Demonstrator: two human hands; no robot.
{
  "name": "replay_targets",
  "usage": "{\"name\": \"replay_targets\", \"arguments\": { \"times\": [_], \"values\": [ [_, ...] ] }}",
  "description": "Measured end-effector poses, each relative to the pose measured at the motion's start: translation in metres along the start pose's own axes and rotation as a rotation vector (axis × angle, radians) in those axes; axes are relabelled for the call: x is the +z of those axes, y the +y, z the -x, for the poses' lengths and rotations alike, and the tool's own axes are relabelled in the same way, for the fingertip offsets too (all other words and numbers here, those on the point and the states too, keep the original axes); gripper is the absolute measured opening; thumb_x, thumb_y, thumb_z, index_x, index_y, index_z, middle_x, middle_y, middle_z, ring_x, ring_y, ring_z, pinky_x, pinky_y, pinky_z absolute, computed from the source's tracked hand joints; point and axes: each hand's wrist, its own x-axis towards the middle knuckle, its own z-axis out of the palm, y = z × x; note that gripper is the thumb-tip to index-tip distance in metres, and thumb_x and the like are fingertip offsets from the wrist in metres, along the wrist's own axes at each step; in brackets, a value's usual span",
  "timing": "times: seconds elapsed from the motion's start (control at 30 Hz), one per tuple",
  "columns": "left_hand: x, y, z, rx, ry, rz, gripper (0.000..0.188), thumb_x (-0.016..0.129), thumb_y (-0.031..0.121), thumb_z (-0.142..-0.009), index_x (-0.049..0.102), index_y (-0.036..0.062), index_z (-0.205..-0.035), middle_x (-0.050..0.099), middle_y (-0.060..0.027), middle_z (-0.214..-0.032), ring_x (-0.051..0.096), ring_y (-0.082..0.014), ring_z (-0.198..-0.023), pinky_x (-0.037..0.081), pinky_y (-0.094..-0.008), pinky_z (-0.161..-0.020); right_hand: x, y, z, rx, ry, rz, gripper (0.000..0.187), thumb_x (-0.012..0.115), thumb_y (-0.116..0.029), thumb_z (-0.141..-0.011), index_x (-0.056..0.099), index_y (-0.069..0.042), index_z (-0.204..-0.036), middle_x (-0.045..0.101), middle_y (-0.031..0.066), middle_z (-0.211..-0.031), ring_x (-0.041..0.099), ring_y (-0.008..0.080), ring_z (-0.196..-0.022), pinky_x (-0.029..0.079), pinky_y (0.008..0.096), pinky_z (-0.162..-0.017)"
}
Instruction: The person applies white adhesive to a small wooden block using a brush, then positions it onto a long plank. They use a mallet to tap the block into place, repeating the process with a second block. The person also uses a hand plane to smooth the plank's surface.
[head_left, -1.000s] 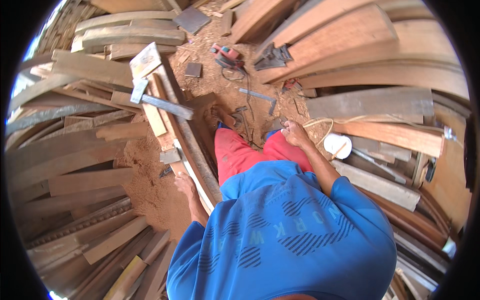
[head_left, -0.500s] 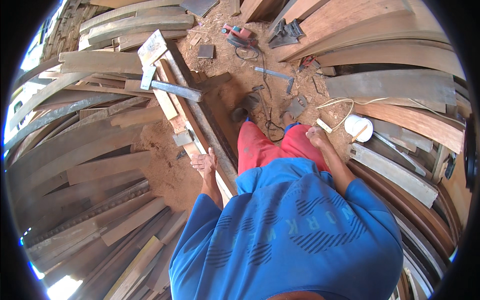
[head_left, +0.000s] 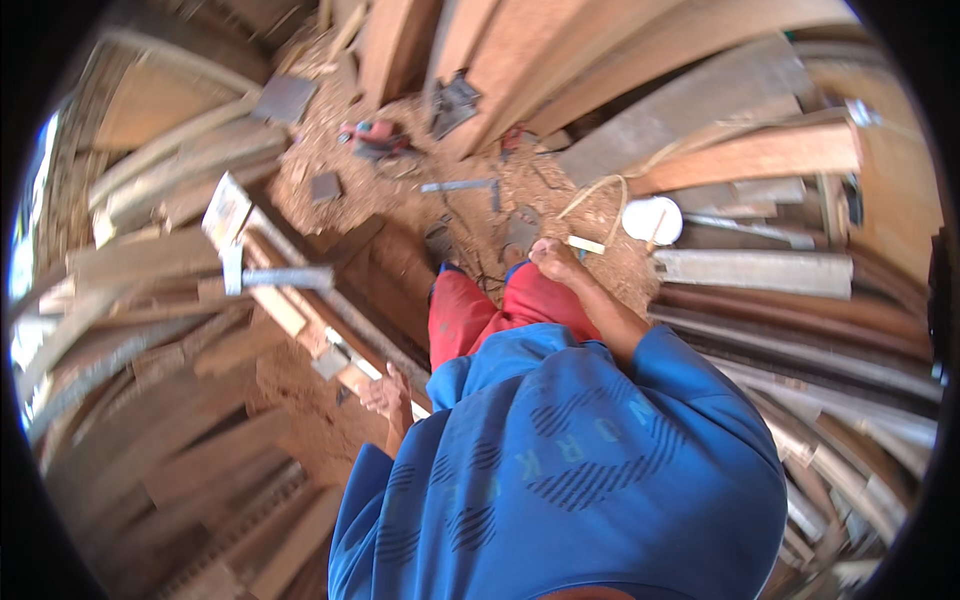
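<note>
My left hand rests on the near part of a long wooden bench beam, its fingers spread loosely over a narrow wood strip. A small grey metal plate sits on that strip just beyond the fingers. Farther along, a T-shaped tool with a pale head and grey bar lies across the wood. My right hand is by my right knee with its fingers curled in; whatever may be inside is hidden. Close to it is a cream-coloured block on the floor.
Wood shavings cover the floor. On it lie a red power tool, a metal square and a dark square tile. A white bucket stands at right beside a pale cord. Stacked boards crowd both sides.
My view has swung to the right, so the bench and floor things appear farther left. The left hand stays at the bench and the right hand by the knee.
</note>
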Motion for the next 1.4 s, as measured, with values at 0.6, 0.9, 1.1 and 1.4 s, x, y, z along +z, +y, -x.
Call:
{"name": "replay_targets", "arguments": {
  "times": [0.6, 0.9, 1.1, 1.4],
  "values": [
    [-0.037, -0.003, -0.089, 0.256, -0.177, 0.352, 0.082, 0.051, 0.06, -0.092, 0.047, -0.0033, -0.144, 0.058, -0.0259, -0.123, 0.059, -0.0425, -0.113, 0.051, -0.0496, -0.091, 0.096, 0.237, 0.171, 0.804, 1.055, -0.34, 0.029, 0.071, -0.03, -0.094, 0.056, -0.009, -0.107, 0.064, 0.0072, -0.084, 0.063, 0.0177, -0.068, 0.052, 0.0363, -0.057],
    [-0.059, -0.018, -0.098, 0.349, -0.476, 0.667, 0.071, 0.062, 0.05, -0.093, 0.05, -0.0016, -0.141, 0.065, -0.02, -0.111, 0.064, -0.0355, -0.107, 0.053, -0.0434, -0.088, -0.01, 0.297, 0.178, 0.827, 0.981, -0.211, 0.04, 0.077, -0.03, -0.089, 0.055, -0.005, -0.112, 0.066, 0.015, -0.102, 0.066, 0.0276, -0.096, 0.054, 0.0444, -0.083],
    [-0.089, -0.04, -0.1, 0.41, -0.888, 1.069, 0.065, 0.069, 0.043, -0.093, 0.052, -0.0005, -0.139, 0.069, -0.0161, -0.104, 0.067, -0.0309, -0.102, 0.054, -0.0392, -0.087, -0.08, 0.39, 0.106, 0.824, 0.695, -0.169, 0.064, 0.076, -0.029, -0.091, 0.05, 0.004, -0.14, 0.062, 0.0253, -0.132, 0.061, 0.0349, -0.122, 0.051, 0.0446, -0.102],
    [-0.313, 0.321, 0.247, 1.626, -0.291, 0.891, 0.04, 0.068, 0.024, -0.093, 0.063, 0.009, -0.13, 0.055, -0.0257, -0.143, 0.05, -0.0424, -0.135, 0.038, -0.0541, -0.11, -0.141, 0.521, -0.019, 0.628, 0.588, -0.144, 0.081, 0.078, -0.037, -0.083, 0.041, 0.008, -0.14, 0.057, 0.0253, -0.122, 0.057, 0.0435, -0.111, 0.045, 0.0551, -0.101]
  ]
}}
